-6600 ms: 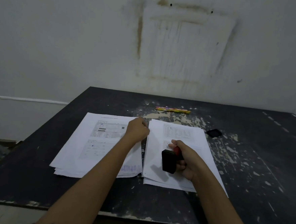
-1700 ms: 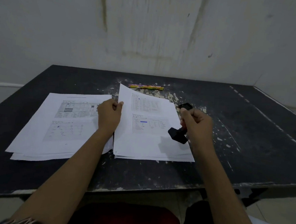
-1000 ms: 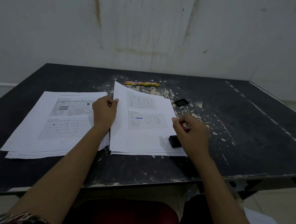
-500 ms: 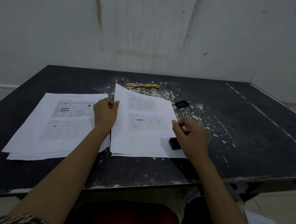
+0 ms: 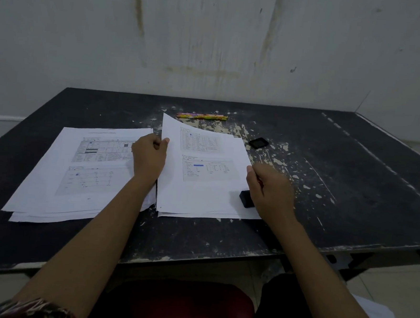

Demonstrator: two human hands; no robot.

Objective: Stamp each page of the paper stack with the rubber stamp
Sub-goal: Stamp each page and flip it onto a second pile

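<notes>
Atop stack, left hand pinches page, right hand grips stamp.

Stained whitish wall behind scuffed black table; pale tiled floor; dim light.

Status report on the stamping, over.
Left hand pinches left edge of top white printed sheet, edge lifted. Right hand grips black rubber stamp, down on that sheet's near right corner. Nothing else on the sheet.
</notes>
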